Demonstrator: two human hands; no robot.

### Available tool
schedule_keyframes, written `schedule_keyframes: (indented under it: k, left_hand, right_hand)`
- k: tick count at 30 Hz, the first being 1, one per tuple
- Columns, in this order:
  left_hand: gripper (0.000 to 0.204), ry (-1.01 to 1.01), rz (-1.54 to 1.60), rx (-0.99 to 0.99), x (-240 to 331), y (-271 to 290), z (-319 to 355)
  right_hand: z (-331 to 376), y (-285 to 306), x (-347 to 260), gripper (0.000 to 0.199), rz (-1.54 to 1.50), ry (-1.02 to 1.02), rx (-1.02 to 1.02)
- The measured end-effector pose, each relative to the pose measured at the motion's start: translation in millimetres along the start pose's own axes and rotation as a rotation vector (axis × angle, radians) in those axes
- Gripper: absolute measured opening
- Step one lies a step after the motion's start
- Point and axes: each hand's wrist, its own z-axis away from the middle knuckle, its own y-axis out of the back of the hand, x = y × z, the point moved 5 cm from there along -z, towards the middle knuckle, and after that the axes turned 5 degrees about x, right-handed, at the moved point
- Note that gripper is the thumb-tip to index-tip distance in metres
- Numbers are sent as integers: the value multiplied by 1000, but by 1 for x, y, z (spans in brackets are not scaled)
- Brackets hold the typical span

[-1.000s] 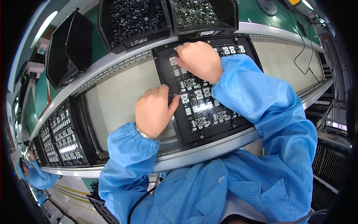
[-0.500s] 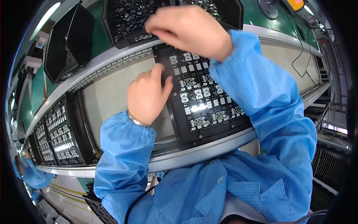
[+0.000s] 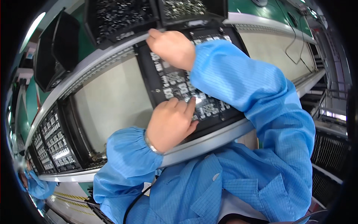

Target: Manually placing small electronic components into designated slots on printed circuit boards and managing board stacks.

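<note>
A black carrier frame [image 3: 146, 76] holds a panel of dark circuit boards [image 3: 175, 80] with pale square parts in rows. Low over the panel's near-left part is my left hand [image 3: 169, 121], its fingers partly stretched and the thumb apart, with nothing visible in it. At the carrier's far-left corner my right hand [image 3: 173, 48] reaches across, fingertips drawn together by the rail. Whatever those fingertips may hold is too small to make out. Just beyond that hand stands a black bin [image 3: 125, 37] filled with small dark shiny parts.
Another black bin [image 3: 182, 9] holds small metallic parts. An upright black bin [image 3: 56, 48] stands at the far left. More board panels [image 3: 56, 140] sit along the conveyor to the left. A metal rail [image 3: 212, 138] runs along the near edge. Someone in a blue sleeve [image 3: 39, 186] is farther left.
My left hand has moved right and nearer, onto the panel. My right hand has come back from the bin's edge to the carrier's far-left corner. The view has shifted slightly.
</note>
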Motion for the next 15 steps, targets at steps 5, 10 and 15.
schedule_keyframes:
  k: [5, 10, 15]
  left_hand:
    - [42, -103, 34, -73, 14, 2, 15]
    - [42, -76, -12, -80, 15, 6, 36]
    - [43, -65, -44, -31, 23, 5, 42]
  right_hand:
    - [36, 46, 6, 37, -209, -24, -11]
    - [141, 91, -12, 39, -704, 255, -330]
    - [200, 95, -23, 48, -692, 10, -218]
